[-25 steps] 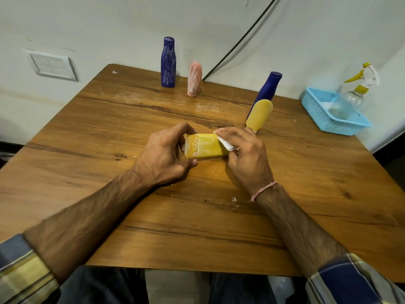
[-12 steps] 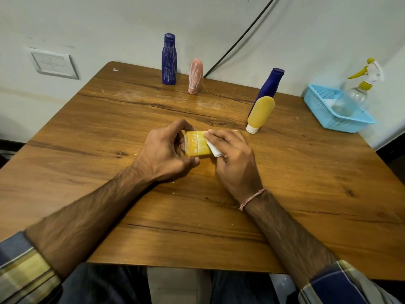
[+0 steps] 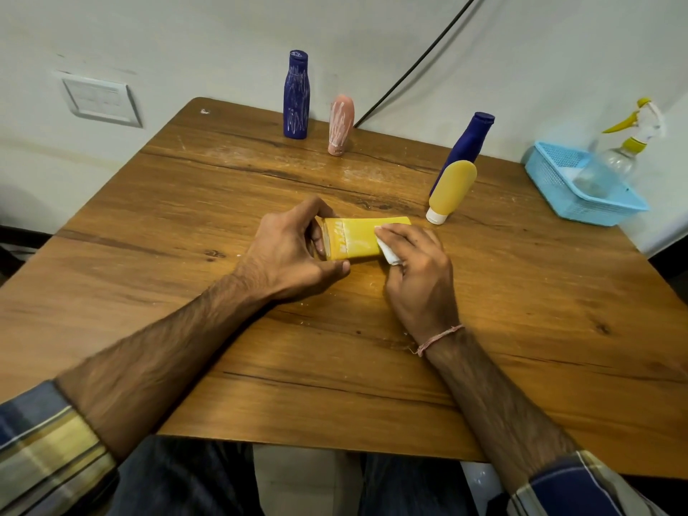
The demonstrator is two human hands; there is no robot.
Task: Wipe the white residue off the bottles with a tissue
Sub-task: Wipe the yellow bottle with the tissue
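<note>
Centrally, left hand (image 3: 286,251) fingers around yellow tube (image 3: 357,238), right hand (image 3: 420,266) fingers around tissue (image 3: 389,255) atop it.

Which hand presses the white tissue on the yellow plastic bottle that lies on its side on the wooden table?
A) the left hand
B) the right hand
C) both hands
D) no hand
B: the right hand holds the folded white tissue against the yellow plastic bottle, while the left hand only grips the bottle's other end.
</note>
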